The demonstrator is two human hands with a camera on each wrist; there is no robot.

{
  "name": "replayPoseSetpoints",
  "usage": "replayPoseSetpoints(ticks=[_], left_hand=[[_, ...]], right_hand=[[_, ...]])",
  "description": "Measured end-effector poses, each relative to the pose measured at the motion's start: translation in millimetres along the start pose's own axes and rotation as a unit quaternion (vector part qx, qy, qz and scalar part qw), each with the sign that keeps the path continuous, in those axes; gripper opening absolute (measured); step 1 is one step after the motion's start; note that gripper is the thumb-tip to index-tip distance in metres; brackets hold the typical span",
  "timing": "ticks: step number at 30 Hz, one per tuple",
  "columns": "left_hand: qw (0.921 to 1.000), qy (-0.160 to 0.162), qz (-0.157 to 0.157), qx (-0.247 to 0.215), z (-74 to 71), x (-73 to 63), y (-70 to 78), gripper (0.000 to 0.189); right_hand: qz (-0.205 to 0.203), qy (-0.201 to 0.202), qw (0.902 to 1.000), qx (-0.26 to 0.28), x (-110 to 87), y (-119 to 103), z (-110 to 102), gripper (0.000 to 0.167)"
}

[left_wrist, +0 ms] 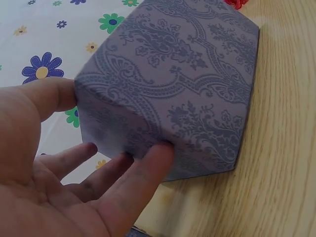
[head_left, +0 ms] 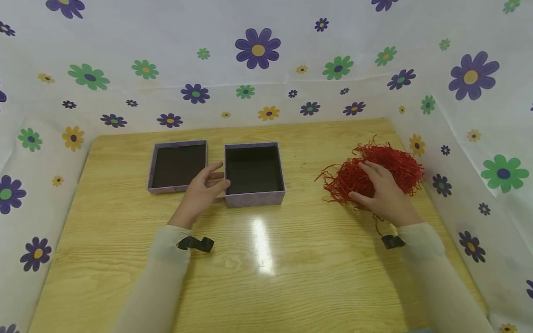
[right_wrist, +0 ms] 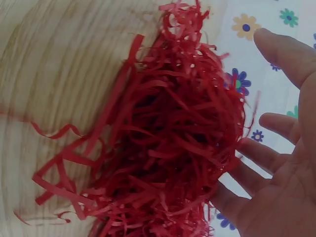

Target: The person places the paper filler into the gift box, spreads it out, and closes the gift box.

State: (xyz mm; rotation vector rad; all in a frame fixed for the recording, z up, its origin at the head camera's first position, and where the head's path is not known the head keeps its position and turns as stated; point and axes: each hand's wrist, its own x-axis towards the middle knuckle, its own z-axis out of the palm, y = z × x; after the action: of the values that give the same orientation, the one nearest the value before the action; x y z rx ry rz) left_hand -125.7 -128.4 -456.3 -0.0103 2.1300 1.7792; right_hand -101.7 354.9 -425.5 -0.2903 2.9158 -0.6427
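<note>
I am watching from my distant seat, and the wood-grain counter (head_left: pixel 312 277) is carrying everything. At its right side, the heap of red crinkle-cut paper shred (head_left: pixel 391 159) is lying outside the box. The purple damask-patterned gift box (head_left: pixel 255 199) is standing upright near the middle, and its dark inside is showing me no contents. The shallow matching lid (head_left: pixel 176 166) is lying to the left of it, inside facing up, so the uncovering is already done. By my judgement, the work is being at an early stage: the shred is waiting outside, and the lid is lying apart.

My left hand (head_left: pixel 200 194) is touching the box at its left side with lightly bent, separated fingers; I am not seeing a firm grip. My right hand (head_left: pixel 385 192) is reaching over the near part of the heap, fingers well spread, thumb wide apart, having hold of nothing that I can make out.

Now the hidden parts. The right hand is covering some of the heap in the head view, so contact below the palm is staying uncertain for me. The left wrist view is cutting off the box at the top and is not showing its inside. A blue-grey object (head_left: pixel 419 330) is just peeping in at the bottom edge, too little for naming. The loose strands (right_wrist: pixel 59 186) are looking blurred.
</note>
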Motion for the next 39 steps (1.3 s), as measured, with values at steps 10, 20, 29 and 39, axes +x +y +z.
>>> replayPoseSetpoints(ticks=[10,20,29,39], left_hand=[[0.9998,-0.007,0.002,-0.020,-0.6,-1.2,-1.5,0.065],[0.9995,-0.006,0.007,-0.030,-0.5,-1.7,-1.8,0.066],[0.9993,-0.004,0.009,-0.037,-0.5,-1.4,-3.2,0.066],[0.9993,0.000,0.007,-0.036,1.1,1.0,-5.3,0.065]], right_hand=[[0.018,-0.057,0.9982,0.007,13.5,5,18,0.096],[0.030,-0.071,0.9969,-0.016,24.4,6,35,0.087],[-0.012,-0.031,0.9989,-0.033,26.6,3,35,0.059],[0.013,-0.018,0.9997,-0.008,28.7,9,39,0.048]])
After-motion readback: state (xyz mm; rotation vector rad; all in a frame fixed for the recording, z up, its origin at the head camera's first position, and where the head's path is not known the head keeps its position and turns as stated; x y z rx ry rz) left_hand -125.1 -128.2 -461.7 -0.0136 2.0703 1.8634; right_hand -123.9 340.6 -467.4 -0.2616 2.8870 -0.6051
